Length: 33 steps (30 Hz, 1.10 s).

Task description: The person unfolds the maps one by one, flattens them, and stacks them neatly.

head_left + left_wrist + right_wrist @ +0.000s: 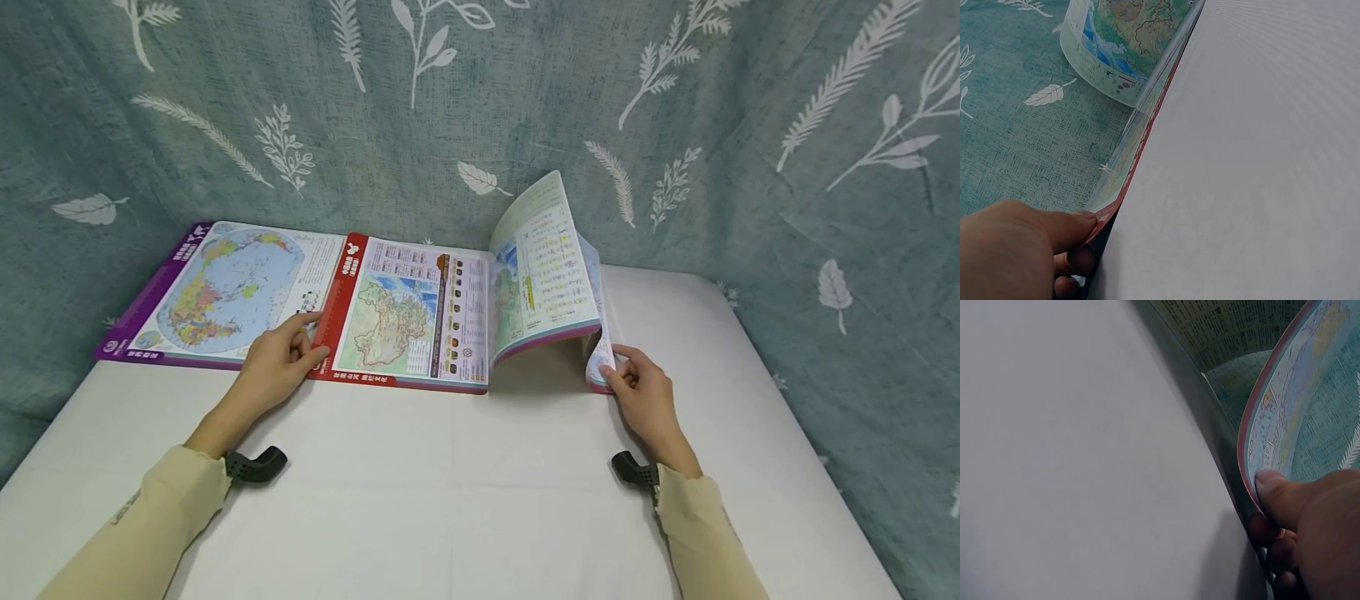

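Note:
A red-bordered folding map [405, 317] lies on the table, its printed left panel flat and its right part lifted into a curved, standing fold [551, 267]. At its red left edge, my left hand [277, 358] pinches the sheet, thumb on top and fingers curled below, as the left wrist view also shows at the red corner [1105, 219]. My right hand [647, 398] pinches the curled lower right corner [1260, 456] of the same map between thumb and fingers. The fold's inner side is partly hidden.
A purple-bordered world map [232, 287] lies flat at the left, against the red map's edge. White cloth covers the table [450, 500]. Behind it hangs a green leaf-patterned curtain [450, 108], close to the maps' far edges.

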{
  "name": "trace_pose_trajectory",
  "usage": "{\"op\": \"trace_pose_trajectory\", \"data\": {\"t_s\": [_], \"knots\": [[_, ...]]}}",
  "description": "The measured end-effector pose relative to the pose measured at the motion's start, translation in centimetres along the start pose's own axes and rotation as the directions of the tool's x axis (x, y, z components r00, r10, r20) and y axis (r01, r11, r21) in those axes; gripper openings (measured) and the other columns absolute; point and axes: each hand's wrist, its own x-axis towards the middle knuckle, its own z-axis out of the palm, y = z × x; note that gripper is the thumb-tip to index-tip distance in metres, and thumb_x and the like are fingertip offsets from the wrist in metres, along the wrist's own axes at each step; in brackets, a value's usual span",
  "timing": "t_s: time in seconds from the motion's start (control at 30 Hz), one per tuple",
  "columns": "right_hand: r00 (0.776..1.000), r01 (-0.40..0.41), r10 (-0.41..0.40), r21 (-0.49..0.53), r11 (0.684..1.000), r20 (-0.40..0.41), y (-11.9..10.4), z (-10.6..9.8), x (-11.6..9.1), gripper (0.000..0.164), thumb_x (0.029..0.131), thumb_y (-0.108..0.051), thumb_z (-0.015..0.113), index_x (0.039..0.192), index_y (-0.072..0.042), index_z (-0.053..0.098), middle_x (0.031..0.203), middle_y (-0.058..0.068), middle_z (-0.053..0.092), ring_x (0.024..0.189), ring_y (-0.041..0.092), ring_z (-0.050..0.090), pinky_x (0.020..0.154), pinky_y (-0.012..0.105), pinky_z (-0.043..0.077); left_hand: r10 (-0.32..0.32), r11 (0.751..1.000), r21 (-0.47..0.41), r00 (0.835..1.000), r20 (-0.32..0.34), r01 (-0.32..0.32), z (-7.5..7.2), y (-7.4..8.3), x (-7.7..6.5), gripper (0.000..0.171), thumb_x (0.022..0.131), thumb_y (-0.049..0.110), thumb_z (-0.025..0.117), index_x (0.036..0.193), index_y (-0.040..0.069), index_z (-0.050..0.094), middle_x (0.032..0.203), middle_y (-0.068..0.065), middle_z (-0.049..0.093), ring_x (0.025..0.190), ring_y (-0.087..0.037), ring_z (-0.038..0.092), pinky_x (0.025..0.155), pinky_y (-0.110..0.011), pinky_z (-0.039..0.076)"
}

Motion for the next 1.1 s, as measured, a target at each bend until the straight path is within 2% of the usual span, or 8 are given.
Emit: {"op": "trace_pose_trajectory", "data": {"t_s": [0.17,0.4,0.63,1.1], "knots": [[1.0,-0.02,0.019,-0.004,1.0,-0.02,0.7,-0.7,-0.1,0.034,0.1,-0.013,0.073,0.131,0.0,0.068,0.074,0.008,0.062,0.063,0.007,0.045,0.06,0.022,0.035,-0.002,1.0,-0.001,1.0,0.004,0.002,0.0,0.1,0.0,0.054,0.098,0.011,0.075,0.146,-0.003,0.055,0.069,-0.002,0.052,0.058,-0.01,0.04,0.062,-0.029,0.032],[0.997,-0.07,0.068,-0.049,0.996,-0.039,1.9,-1.6,-0.2,0.031,0.102,-0.014,0.07,0.131,-0.002,0.069,0.075,0.007,0.06,0.067,0.012,0.046,0.063,0.024,0.035,-0.003,1.0,0.012,1.0,-0.003,0.003,-0.1,0.1,0.1,0.053,0.098,0.011,0.075,0.145,-0.004,0.055,0.069,-0.002,0.052,0.058,-0.011,0.04,0.063,-0.03,0.032],[0.997,-0.078,0.076,-0.053,0.996,-0.032,2.4,-2.4,-0.4,0.031,0.103,-0.016,0.07,0.131,-0.003,0.07,0.077,0.008,0.062,0.067,0.01,0.047,0.064,0.023,0.036,-0.005,1.0,0.021,1.0,-0.001,0.005,0.1,-0.1,0.2,0.053,0.098,0.01,0.074,0.145,-0.004,0.055,0.07,-0.001,0.053,0.058,-0.011,0.04,0.062,-0.03,0.033],[0.992,-0.108,0.101,-0.089,0.99,-0.075,4.3,-4.0,-1.0,0.032,0.104,-0.021,0.069,0.13,-0.003,0.07,0.076,0.008,0.066,0.066,0.008,0.047,0.065,0.023,0.035,-0.009,1.0,0.02,1.0,0.002,0.009,0.0,0.1,0.0,0.053,0.098,0.011,0.075,0.145,-0.003,0.056,0.069,-0.001,0.051,0.059,-0.011,0.04,0.063,-0.031,0.032]]}}
